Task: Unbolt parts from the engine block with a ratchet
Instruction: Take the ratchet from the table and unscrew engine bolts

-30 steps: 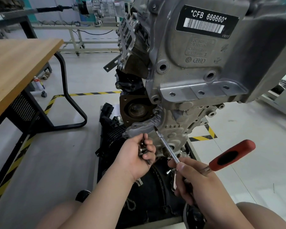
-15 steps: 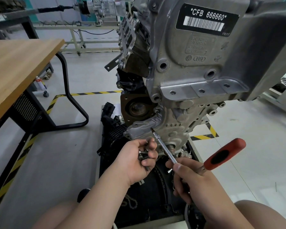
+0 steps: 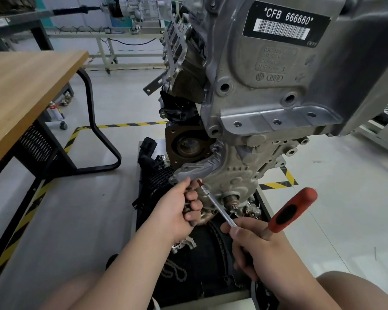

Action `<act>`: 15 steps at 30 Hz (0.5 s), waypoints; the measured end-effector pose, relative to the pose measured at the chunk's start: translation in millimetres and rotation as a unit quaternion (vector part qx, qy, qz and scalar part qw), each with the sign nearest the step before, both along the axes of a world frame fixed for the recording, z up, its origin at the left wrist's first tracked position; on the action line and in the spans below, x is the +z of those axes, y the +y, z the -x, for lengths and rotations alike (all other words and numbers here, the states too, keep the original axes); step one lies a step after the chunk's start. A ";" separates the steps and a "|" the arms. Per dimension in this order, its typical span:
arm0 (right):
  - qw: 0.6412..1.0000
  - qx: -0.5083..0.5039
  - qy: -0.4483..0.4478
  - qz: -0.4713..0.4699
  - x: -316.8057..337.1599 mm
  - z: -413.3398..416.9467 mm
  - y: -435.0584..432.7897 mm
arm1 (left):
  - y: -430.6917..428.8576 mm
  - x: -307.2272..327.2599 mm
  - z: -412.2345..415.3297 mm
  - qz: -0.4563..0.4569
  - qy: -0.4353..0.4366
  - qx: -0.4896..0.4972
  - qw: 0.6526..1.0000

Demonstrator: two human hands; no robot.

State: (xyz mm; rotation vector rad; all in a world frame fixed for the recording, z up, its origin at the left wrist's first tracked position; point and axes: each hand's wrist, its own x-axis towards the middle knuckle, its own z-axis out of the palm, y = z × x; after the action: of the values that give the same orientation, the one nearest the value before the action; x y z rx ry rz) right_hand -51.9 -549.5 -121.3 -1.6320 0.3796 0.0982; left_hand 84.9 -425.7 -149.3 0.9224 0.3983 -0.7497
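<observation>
A grey aluminium engine block (image 3: 267, 97) with a barcode plate hangs in front of me. My right hand (image 3: 255, 247) grips a ratchet with a red and black handle (image 3: 291, 213). Its long silver extension bar (image 3: 217, 208) points up and left, and its tip sits at the lower cover of the block. My left hand (image 3: 177, 211) is curled round several loose dark bolts, right beside the bar's tip and against the cover's lower edge.
A wooden workbench (image 3: 20, 90) on a black frame stands at the left. Black parts and a chain lie on the stand base (image 3: 188, 276) below the block. Yellow-black tape (image 3: 130, 125) marks the floor. Another assembly sits on a rack (image 3: 139, 10) behind.
The ratchet and both hands have drifted slightly left and down along the lower cover. The bar's tip now lies closer to my left hand's fingers.
</observation>
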 end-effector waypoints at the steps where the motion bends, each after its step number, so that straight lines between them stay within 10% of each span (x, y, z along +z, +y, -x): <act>1: 1.000 0.004 0.005 0.000 -0.9 0.1 0.9 | 0.1 -0.8 -0.2 0.000 0.001 0.002 1.000; 15: 0.977 -0.073 0.045 -0.197 -18.9 -11.9 22.1 | -4.1 -3.9 -3.1 -0.038 -0.033 0.033 0.998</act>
State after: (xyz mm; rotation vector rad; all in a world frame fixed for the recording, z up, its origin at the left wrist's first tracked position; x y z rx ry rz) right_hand -40.0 -527.4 -140.1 -1.2060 0.5140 0.1276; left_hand 87.9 -429.8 -153.2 0.9988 0.3998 -0.6464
